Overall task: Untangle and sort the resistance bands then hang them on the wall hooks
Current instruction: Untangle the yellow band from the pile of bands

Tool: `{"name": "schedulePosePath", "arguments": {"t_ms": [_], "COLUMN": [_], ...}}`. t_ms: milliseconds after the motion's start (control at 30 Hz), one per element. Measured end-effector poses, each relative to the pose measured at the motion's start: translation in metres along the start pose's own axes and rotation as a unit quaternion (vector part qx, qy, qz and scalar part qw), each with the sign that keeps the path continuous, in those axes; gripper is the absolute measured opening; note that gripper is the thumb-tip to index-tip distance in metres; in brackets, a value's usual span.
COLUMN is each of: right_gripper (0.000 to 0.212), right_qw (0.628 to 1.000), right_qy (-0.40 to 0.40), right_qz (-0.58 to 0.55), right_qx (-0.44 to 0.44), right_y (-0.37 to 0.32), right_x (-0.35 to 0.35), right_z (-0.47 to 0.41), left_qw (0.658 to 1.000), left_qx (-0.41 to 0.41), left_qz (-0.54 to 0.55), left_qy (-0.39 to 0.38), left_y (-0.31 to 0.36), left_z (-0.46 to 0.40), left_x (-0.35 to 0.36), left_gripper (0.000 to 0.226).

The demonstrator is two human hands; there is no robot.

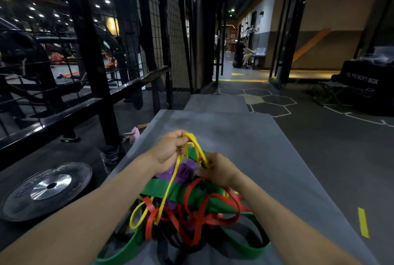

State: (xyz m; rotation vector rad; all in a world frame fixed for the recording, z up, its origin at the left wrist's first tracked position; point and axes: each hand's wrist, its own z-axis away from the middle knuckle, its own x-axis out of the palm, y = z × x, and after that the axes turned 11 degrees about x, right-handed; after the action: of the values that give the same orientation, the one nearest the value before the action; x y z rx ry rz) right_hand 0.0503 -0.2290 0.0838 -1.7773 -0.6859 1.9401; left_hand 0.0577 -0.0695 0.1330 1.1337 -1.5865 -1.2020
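A tangled heap of resistance bands lies on a grey mat [245, 136] in front of me: wide green bands [162, 188], thin red bands [204, 217], a purple band [183, 172] and black bands [170, 247]. A thin yellow band [170, 185] rises out of the heap. My left hand [168, 147] grips its upper loop, lifted above the pile. My right hand [215, 168] pinches the same yellow band a little lower, at the pile's far right side. Wall hooks are not visible.
A weight plate [47, 188] lies on the dark floor to the left. A black rack with a wire mesh panel [168, 40] stands left of the mat. A black soft box [366, 85] sits at the far right. A person [241, 53] sits down the corridor.
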Motion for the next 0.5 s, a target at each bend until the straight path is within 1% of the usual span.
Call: {"name": "schedulePosePath", "arguments": {"t_ms": [33, 100, 167, 200, 267, 333, 367, 433, 500], "right_gripper": [0.037, 0.041, 0.042, 0.042, 0.038, 0.032, 0.029, 0.025, 0.026], "right_qw": [1.000, 0.999, 0.998, 0.997, 0.989, 0.967, 0.955, 0.942, 0.933], "right_qy": [0.009, 0.031, 0.052, 0.072, 0.129, 0.177, 0.187, 0.211, 0.231], "right_qz": [0.011, 0.033, 0.037, 0.025, -0.066, -0.185, -0.231, -0.259, -0.268], "right_qx": [0.005, 0.014, 0.015, 0.012, 0.007, -0.004, -0.012, -0.038, -0.064], "right_y": [0.001, 0.001, 0.001, 0.000, -0.003, -0.007, -0.008, -0.012, -0.018], "right_x": [0.001, -0.004, -0.014, -0.021, -0.036, -0.053, -0.059, -0.069, -0.073], "right_z": [-0.002, -0.003, -0.004, -0.004, -0.006, -0.007, -0.007, -0.005, -0.002], "left_qw": [1.000, 1.000, 1.000, 0.998, 0.986, 0.971, 0.963, 0.947, 0.938], "left_qx": [0.006, 0.008, -0.006, -0.016, -0.027, -0.011, 0.004, 0.036, 0.061], "left_qz": [0.018, 0.024, -0.016, -0.056, -0.156, -0.218, -0.241, -0.294, -0.326], "left_qy": [0.004, 0.014, 0.013, 0.000, -0.047, -0.101, -0.120, -0.126, -0.102], "left_y": [0.002, 0.003, 0.001, -0.001, -0.004, -0.005, -0.005, -0.008, -0.010], "left_z": [0.002, 0.004, 0.005, 0.005, 0.006, 0.005, 0.005, 0.001, -0.005], "left_x": [-0.001, -0.010, -0.018, -0.022, -0.022, -0.017, -0.012, -0.003, 0.004], "left_gripper": [0.026, 0.025, 0.025, 0.024, 0.016, 0.005, 0.004, 0.008, 0.013]}}
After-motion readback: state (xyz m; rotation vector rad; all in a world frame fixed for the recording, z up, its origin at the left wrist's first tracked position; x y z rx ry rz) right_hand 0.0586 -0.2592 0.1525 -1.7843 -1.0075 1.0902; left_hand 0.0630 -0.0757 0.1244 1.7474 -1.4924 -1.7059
